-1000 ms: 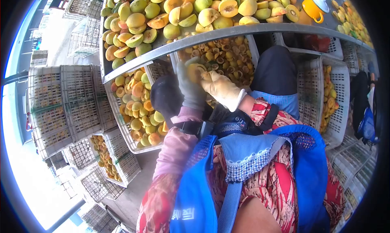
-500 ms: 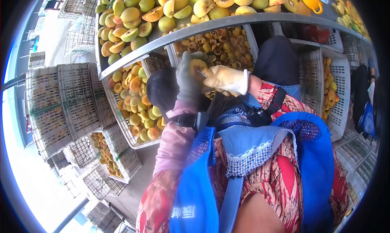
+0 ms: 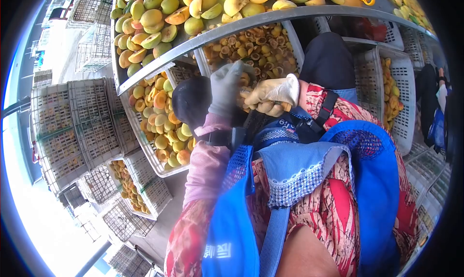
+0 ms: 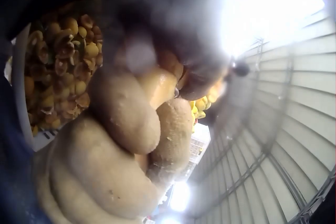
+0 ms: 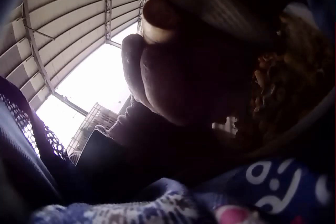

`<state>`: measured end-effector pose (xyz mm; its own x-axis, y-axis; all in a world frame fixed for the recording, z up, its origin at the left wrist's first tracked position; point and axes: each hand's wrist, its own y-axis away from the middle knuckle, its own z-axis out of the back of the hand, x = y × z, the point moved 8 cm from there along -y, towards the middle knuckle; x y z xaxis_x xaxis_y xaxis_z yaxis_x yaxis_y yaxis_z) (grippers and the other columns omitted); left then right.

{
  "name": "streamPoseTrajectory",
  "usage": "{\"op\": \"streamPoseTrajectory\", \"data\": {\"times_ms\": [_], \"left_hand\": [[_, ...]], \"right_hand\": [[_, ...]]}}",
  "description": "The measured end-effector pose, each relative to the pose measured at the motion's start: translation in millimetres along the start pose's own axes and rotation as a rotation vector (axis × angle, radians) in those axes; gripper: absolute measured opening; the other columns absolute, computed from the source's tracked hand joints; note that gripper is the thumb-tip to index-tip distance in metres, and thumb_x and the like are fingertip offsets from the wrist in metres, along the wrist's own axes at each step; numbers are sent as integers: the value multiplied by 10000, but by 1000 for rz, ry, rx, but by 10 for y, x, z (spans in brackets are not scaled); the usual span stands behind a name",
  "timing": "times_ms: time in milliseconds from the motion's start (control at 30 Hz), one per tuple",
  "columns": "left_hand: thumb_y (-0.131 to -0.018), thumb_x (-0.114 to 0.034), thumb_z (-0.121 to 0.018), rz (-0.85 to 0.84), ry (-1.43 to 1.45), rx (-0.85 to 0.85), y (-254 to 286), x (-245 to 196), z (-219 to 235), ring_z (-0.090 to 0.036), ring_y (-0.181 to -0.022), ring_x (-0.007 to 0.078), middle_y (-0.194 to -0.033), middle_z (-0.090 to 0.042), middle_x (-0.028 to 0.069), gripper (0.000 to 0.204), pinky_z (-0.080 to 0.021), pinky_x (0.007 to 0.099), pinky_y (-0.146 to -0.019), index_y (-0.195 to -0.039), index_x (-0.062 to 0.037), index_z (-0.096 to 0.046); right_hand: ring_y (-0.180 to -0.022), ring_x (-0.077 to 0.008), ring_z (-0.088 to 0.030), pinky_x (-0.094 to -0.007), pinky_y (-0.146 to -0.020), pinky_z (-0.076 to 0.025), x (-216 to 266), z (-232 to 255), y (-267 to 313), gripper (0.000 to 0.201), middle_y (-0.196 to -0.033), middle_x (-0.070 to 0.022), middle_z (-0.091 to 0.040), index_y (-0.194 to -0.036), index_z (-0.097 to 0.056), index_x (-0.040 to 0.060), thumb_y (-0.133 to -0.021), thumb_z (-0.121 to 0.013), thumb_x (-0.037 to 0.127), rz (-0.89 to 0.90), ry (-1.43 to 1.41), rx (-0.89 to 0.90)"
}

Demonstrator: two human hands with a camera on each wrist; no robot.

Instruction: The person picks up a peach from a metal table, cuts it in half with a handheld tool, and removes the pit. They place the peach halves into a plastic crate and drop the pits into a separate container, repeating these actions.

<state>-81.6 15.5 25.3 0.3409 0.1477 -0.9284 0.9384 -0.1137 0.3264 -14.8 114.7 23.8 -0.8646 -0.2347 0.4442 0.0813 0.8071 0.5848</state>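
Note:
In the head view my left hand (image 3: 225, 87), in a grey glove, holds a peach half (image 3: 248, 76), blurred and mostly hidden behind the fingers. Right beside it my right hand (image 3: 270, 97), in a tan glove, grips a wooden-handled tool (image 5: 160, 15). The round butt of its handle sticks out of the fist in the right wrist view, while its working end is hidden. In the left wrist view the tan fingers (image 4: 126, 116) curl close under the dark, blurred left hand. Both hands meet over a crate of peach scraps (image 3: 263, 47).
A metal-edged table (image 3: 203, 37) heaped with peaches (image 3: 152, 18) runs across the front. Peach halves fill a crate (image 3: 158, 168) at the left; another crate (image 3: 406, 96) with fruit stands at the right. Stacked crates (image 3: 72, 127) rise further left. My knees flank the scrap crate.
My right hand has turned at the wrist and drawn slightly back, so the tool's handle end now shows. The left hand has rolled over the peach half, hiding more of it. The head view has shifted slightly.

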Motion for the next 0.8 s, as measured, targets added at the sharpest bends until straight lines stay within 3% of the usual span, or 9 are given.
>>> {"op": "streamPoseTrajectory", "data": {"times_ms": [167, 267, 333, 400, 467, 567, 633, 700, 800], "left_hand": [[-935, -272, -560, 31, 305, 45, -36, 77, 24, -643, -757, 164, -850, -683, 63, 296, -500, 263, -678, -927, 3, -668], [-934, -230, -563, -167, 146, 12, -148, 194, 150, -643, -770, 169, -854, -672, 80, 247, -517, 296, -700, -971, 3, -639], [-956, -290, -534, -216, 90, -41, -200, 256, 192, -627, -777, 187, -875, -651, 98, 303, -519, 316, -694, -976, -1, -623], [-967, -352, -520, -165, 174, -110, -268, 422, 244, -612, -779, 198, -881, -633, 101, 356, -518, 327, -687, -975, -10, -618], [-957, -375, -534, -17, 348, -179, -302, 630, 281, -607, -778, 200, -870, -626, 87, 365, -516, 330, -685, -976, -22, -623], [-939, -411, -554, 284, 562, -307, -225, 777, 242, -603, -787, 214, -873, -619, 71, 379, -515, 336, -680, -969, -40, -625], [-938, -430, -545, 148, 428, -143, -607, 1533, 665, -605, -817, 226, -907, -613, 73, 397, -522, 349, -697, -997, -43, -611], [-870, -309, -598, 66, 403, -107, -728, 1707, 777, -615, -849, 253, -964, -614, 95, 327, -524, 349, -731, -1064, -45, -591], [-733, -47, -706, -109, 285, -220, -601, 1231, 715, -632, -895, 309, -1043, -621, 141, 461, -517, 347, -790, -1171, -50, -563]], "right_hand": [[-372, -81, -338, -262, -355, -239, 98, 100, -15, 231, -513, 33, -396, -729, -565, 66, -856, -577, 259, 159, 115, -293], [-391, -91, -361, -262, -371, -258, 113, 189, 14, 235, -517, 17, -400, -753, -583, 70, -861, -567, 278, 167, 118, -358], [-483, -201, -536, -329, -450, -404, 265, 235, 32, 283, -624, -82, -557, -862, -609, 5, -877, -544, 280, 202, 483, -514], [-611, -292, -644, -378, -565, -500, 299, 372, -83, 307, -753, -158, -657, -936, -613, -30, -877, -531, 260, 247, 823, -736], [-936, -380, -648, -419, -820, -501, 303, 367, -177, 318, -988, -245, -662, -1029, -609, -36, -871, -516, 223, 375, 1315, -749], [-1006, -385, -630, -424, -856, -493, 357, 430, -78, 303, -1032, -252, -651, -1049, -609, -11, -875, -529, 223, 181, 1205, -919], [-1002, -386, -629, -453, -844, -489, 342, 508, -93, 277, -1017, -253, -651, -1033, -594, -19, -882, -531, 205, 169, 1315, -975], [-916, -399, -645, -454, -787, -504, 322, 561, -139, 292, -950, -272, -653, -1040, -569, -24, -875, -559, 216, 186, 1389, -1043], [-832, -380, -656, -435, -735, -516, 245, 626, -319, 297, -860, -263, -651, -1026, -575, -24, -872, -571, 230, 376, 1382, -855]]}}
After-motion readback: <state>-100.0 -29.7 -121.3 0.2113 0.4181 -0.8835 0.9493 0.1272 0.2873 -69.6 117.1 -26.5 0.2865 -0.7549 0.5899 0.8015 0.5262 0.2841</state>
